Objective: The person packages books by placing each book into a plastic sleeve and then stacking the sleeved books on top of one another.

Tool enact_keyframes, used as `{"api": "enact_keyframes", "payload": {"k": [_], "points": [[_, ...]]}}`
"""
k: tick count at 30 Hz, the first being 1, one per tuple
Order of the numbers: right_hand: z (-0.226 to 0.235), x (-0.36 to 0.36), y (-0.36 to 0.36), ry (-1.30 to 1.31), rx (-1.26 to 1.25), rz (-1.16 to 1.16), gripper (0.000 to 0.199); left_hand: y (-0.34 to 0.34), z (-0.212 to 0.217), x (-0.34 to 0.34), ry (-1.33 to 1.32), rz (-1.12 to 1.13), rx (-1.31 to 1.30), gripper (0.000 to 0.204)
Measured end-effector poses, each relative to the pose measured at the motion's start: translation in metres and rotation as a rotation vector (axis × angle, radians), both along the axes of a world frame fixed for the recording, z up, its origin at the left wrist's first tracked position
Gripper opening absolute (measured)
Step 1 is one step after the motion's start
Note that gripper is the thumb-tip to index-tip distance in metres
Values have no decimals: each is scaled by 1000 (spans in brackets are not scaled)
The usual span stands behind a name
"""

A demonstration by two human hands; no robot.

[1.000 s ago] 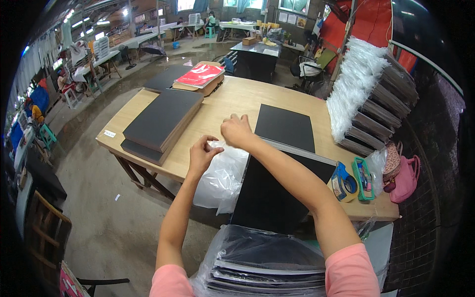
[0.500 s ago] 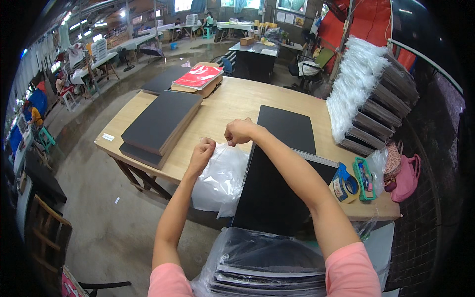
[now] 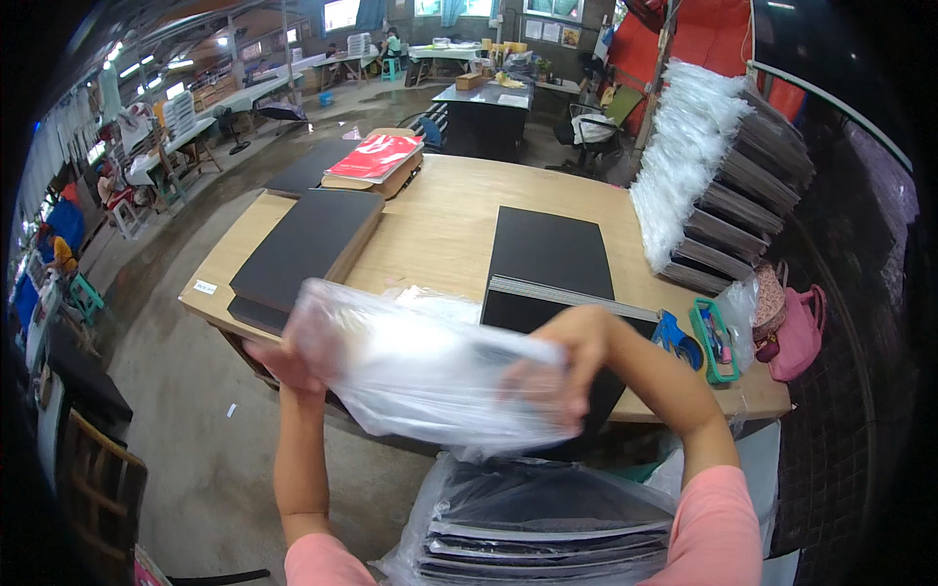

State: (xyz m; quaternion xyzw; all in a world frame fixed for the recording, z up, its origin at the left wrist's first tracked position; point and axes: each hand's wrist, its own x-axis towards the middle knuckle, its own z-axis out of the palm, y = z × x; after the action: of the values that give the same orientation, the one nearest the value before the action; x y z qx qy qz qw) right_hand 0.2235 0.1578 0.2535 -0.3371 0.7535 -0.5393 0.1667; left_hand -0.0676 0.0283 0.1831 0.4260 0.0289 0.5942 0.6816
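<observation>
A clear plastic bag (image 3: 430, 366), blurred by motion, is stretched in the air between my hands over the table's near edge. My left hand (image 3: 298, 356) is at its left end, with part of the fingers seen through the film. At the right end, my right hand (image 3: 570, 363) grips the bag, its fingers partly behind the plastic. More pale plastic (image 3: 440, 303) lies on the table behind it. To the right are black flat boards (image 3: 547, 244) with a metal ruler (image 3: 572, 298) across them. Below, close to me, sits a plastic-wrapped stack of black boards (image 3: 547, 518).
Stacked black boards (image 3: 308, 239) and a red packet (image 3: 376, 156) are on the table's left. A tape dispenser (image 3: 676, 337), a green basket of pens (image 3: 715, 342) and a pink bag (image 3: 801, 337) line the right. Plastic-topped stacks (image 3: 689, 156) rise behind.
The bag hung from my fingertips; now it is raised and spread wide between my hands. My left hand moved left and down, my right hand right and down.
</observation>
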Motion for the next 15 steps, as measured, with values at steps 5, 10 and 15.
{"api": "enact_keyframes", "payload": {"k": [5,10,15], "points": [[-66,117,-32,-375,-742,-557,32,-22,-26,80,877,-578,617,43],[-89,113,-78,-291,-293,84,55,-29,-44,100,-10,-418,209,40],[-112,187,-109,177,-1134,-1043,33,-14,-36,90,393,296,66,39]]}}
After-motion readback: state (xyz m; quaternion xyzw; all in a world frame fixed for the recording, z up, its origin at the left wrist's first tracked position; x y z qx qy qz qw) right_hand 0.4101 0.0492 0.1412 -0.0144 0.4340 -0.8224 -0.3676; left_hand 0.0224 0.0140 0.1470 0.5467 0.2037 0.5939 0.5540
